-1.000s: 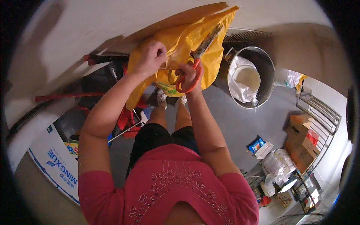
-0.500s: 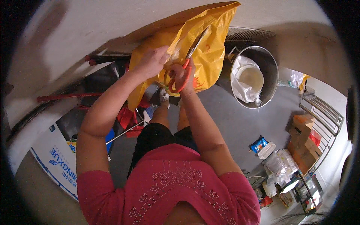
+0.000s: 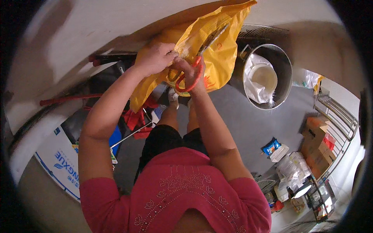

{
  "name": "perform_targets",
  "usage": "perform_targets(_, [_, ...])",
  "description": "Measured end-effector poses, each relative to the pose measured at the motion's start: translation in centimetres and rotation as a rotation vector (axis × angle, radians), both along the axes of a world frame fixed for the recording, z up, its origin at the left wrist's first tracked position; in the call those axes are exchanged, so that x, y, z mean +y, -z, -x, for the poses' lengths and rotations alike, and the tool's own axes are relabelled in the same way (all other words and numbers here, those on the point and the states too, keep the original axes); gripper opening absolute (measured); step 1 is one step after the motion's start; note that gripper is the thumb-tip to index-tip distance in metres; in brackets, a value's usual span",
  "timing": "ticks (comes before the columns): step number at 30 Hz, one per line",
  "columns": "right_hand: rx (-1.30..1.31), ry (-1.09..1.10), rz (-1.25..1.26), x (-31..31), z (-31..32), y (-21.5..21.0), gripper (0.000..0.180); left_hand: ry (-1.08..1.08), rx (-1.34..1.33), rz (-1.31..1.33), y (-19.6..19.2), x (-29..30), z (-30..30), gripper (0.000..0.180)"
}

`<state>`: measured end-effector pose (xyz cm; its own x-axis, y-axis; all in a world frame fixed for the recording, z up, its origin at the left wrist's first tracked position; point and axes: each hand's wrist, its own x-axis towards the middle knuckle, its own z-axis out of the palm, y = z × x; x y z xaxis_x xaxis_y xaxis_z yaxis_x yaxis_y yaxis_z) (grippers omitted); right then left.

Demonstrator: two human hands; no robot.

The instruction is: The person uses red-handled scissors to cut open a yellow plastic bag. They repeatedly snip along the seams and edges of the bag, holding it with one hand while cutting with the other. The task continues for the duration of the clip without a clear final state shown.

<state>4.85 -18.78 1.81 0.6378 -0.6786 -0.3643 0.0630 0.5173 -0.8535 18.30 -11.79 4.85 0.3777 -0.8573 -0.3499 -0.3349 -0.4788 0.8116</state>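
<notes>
- Up front, the left hand pinches a fold of the crinkled yellow plastic bag, fingers pressed together on it.
- Beside those fingers, the right hand grips red-handled scissors, blades pointing up across the bag.
- Right of both hands stands a round metal bin lined with white plastic.

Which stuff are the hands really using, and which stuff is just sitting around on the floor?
In use:
- yellow bag, gripped by the left hand
- red-handled scissors, in the right hand, blades up against the bag

Just lying about:
- metal pot with a white liner
- cardboard boxes
- wire rack
- blue packet
- red cloth
</notes>
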Motion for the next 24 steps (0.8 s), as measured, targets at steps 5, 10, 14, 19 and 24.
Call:
perform_targets(5, [0.076, 0.064, 0.011, -0.2, -0.2, -0.3, 0.033, -0.042, 0.149, 0.028, 1.1, 0.1, -0.9, 0.02])
perform_targets(10, [-0.103, 0.085, -0.227, 0.0, -0.3, -0.1, 0.032, -0.155, 0.295, 0.007, 1.5, 0.4, -1.1, 0.025])
perform_targets(14, [-0.148, 0.083, -0.256, 0.0, 0.0, 0.1, 0.031, 0.13, -0.286, -0.025, -0.3, 0.3, 1.2, 0.028])
perform_targets(19, [-0.114, 0.038, -0.201, 0.0, 0.3, 2.0, 0.039, -0.109, -0.037, -0.079, 1.7, 1.0, 0.4, 0.025])
perform_targets(24, [-0.223, 0.123, -0.276, 0.1, -0.6, 1.5, 0.039, -0.506, 0.591, 0.126, 2.6, 1.4, 0.4, 0.022])
